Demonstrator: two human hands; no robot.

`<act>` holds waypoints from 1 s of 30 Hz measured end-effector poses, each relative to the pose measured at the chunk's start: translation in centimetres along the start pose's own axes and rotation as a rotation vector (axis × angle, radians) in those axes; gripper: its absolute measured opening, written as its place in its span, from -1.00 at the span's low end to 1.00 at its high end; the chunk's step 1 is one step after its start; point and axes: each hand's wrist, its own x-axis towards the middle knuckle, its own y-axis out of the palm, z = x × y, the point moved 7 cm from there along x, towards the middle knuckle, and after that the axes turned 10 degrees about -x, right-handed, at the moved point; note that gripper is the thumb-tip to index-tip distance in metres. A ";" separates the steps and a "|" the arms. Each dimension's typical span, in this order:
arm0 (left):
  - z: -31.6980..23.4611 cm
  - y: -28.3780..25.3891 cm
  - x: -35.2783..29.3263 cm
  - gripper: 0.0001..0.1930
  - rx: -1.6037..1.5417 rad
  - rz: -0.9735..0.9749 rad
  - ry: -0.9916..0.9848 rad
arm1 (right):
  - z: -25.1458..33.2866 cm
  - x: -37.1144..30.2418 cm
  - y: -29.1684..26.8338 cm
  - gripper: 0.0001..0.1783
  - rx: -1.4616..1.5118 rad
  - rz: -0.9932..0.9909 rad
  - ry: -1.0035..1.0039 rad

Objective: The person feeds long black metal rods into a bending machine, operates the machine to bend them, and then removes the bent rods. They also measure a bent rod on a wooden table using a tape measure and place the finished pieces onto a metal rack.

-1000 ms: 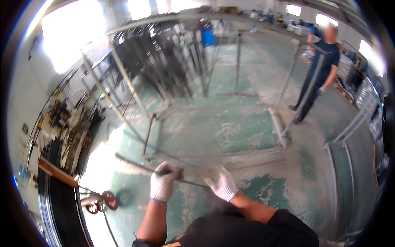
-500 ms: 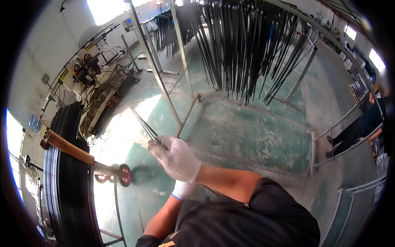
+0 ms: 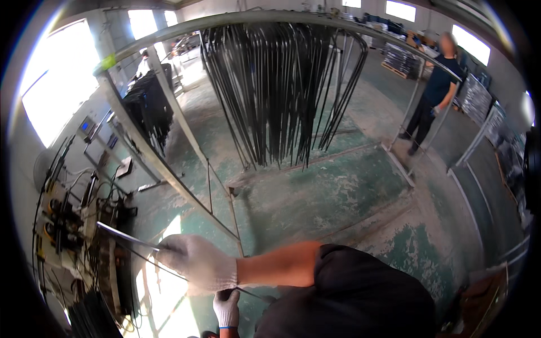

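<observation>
My right hand (image 3: 197, 262), in a white knit glove, is closed around long thin dark strips (image 3: 127, 235) in front of my body. One strip's pale, shiny end sticks out to the left of the glove, and a thinner dark length runs beside it. Just below, my left hand (image 3: 226, 311), gloved with a blue cuff edge, is closed on the same strips where they pass toward my body. Its fingers are partly hidden. Ahead, many similar black strips (image 3: 270, 96) hang folded over the top bar of a metal rack (image 3: 248, 17).
At left stands a machine with cables (image 3: 62, 219); below it lies a black bundle of strips (image 3: 93, 315). A second rack holds more black strips (image 3: 149, 104). Beyond the rack at right stands a person (image 3: 437, 93). Metal frames (image 3: 468, 197) stand nearer on that side.
My view has swung right and up, bringing the hanging strips to the middle. The held strips now point more to the left, and my left hand shows more clearly below the right.
</observation>
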 end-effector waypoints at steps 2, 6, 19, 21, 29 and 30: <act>0.6 -4.0 4.7 -0.81 -0.002 -0.040 -0.010 | -0.3 3.1 0.9 -0.57 -0.047 -0.072 -0.050; 0.0 -10.2 11.5 -0.76 -0.055 -0.146 -0.113 | -3.9 11.1 4.3 -0.58 -0.090 -0.163 -0.127; -0.9 -27.8 36.4 -0.72 -0.135 -0.154 -0.176 | -4.7 36.4 5.6 -0.72 -0.118 -0.287 -0.185; -3.5 -26.2 37.2 -0.65 -0.259 -0.228 -0.323 | -4.8 39.8 4.3 -0.70 -0.174 -0.373 -0.286; -7.2 -30.2 56.0 -0.57 -0.063 0.199 -0.350 | -1.9 48.3 -0.1 -0.80 -0.142 -0.787 -0.439; -8.8 -30.5 58.3 -0.60 -0.067 0.235 -0.342 | -0.2 48.5 -0.3 -0.77 -0.178 -0.837 -0.474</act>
